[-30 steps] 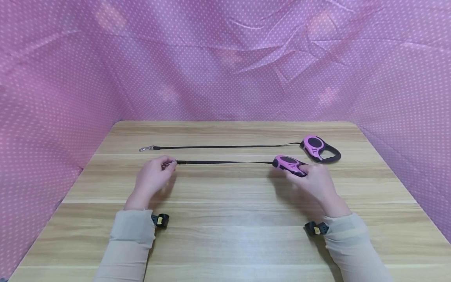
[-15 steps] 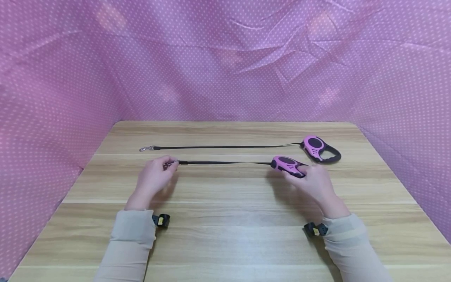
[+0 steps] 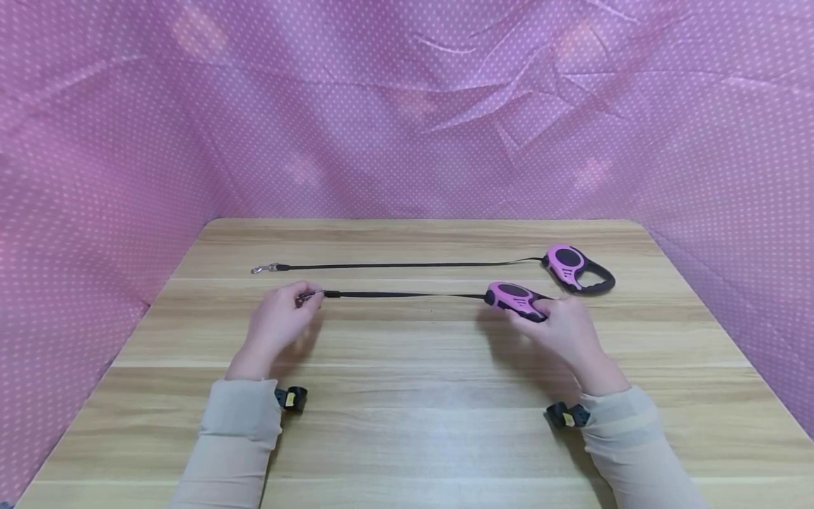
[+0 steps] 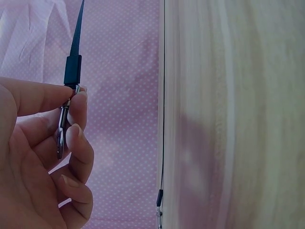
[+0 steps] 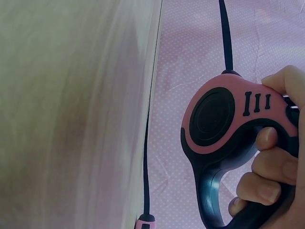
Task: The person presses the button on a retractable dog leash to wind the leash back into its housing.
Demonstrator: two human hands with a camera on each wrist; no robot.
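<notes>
My left hand [image 3: 280,319] pinches the metal snap hook [image 4: 62,126] of a retractable dog leash between thumb and forefinger, the other fingers loosely curled. From the hook a black strap [image 3: 407,295] runs straight across to the pink and black leash case [image 5: 209,117], which my right hand [image 3: 568,332] holds. In the right wrist view its fingers curl round the handle through the loop, and the thumb lies by the case's upper edge. Both ends are held above the table. The strap looks taut.
Behind, a second pink and black retractable leash [image 3: 564,257] lies on the wooden table [image 3: 407,424]. Its strap [image 3: 394,266] stretches left to a metal snap hook [image 3: 263,268]. Pink dotted cloth [image 3: 407,141] hangs round the table's back and sides.
My right hand has moved slightly left with the leash case, and the strap between the hands has become shorter. My left hand has barely shifted. The second leash stays put.
</notes>
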